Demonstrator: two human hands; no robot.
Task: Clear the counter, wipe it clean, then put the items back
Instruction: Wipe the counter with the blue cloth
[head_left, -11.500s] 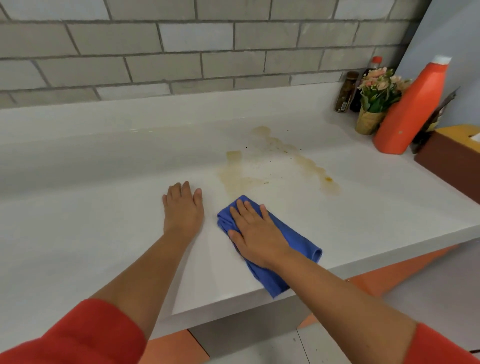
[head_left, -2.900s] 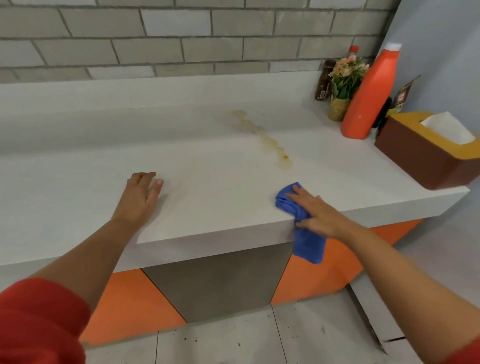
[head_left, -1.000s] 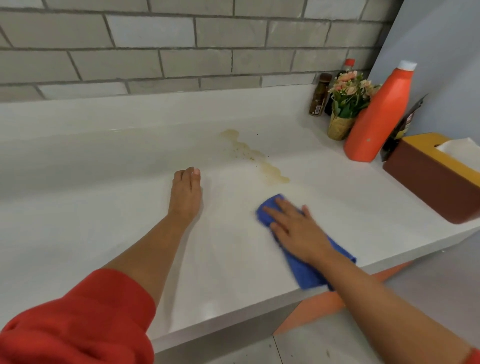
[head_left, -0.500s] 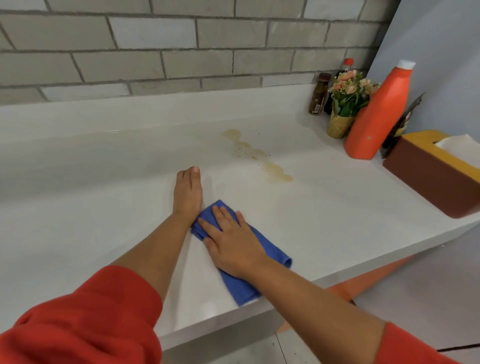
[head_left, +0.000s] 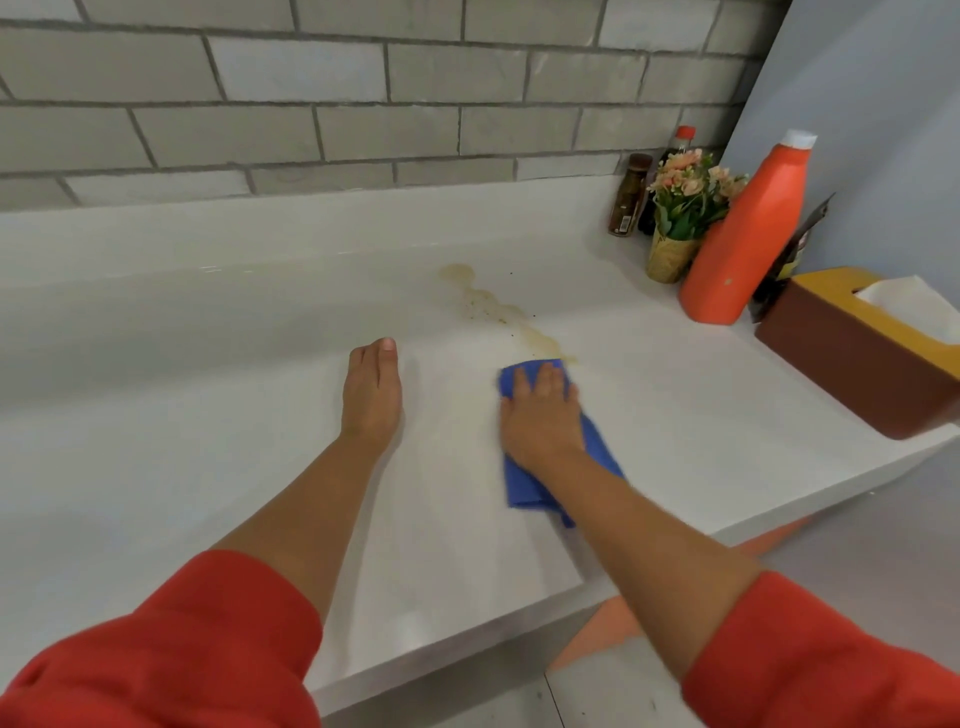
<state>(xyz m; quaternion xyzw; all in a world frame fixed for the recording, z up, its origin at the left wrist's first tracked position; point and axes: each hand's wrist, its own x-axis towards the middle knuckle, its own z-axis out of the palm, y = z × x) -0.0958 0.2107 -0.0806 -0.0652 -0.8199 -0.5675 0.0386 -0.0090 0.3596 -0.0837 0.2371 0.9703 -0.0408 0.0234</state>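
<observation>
The right grip lies flat on the cloth, fingers straight and close together, palm pressing down; nothing is curled or pinched. The cloth is a folded blue strip on the worktop. Its long axis runs from under the fingertips back toward the front edge, roughly in line with the forearm, and its tail shows behind the wrist.

The left grip rests on the bare worktop to the left, fingers straight and holding nothing. It seems to be a brace.

The stain is what the coming stroke turns on. It is a thin brownish streak with dark specks, lying slantwise, its far end toward the back wall and its near end just at the cloth's front edge by the right fingertips. So from the right grip it runs ahead and to the left. The right grip is much nearer to it; the left stands well apart from it.

A push forward and leftward along the streak looks like the move needed, and wiping is judged only partly done.

The bottle, flowers, jar and tissue box crowd the right end, not yet put back.
</observation>
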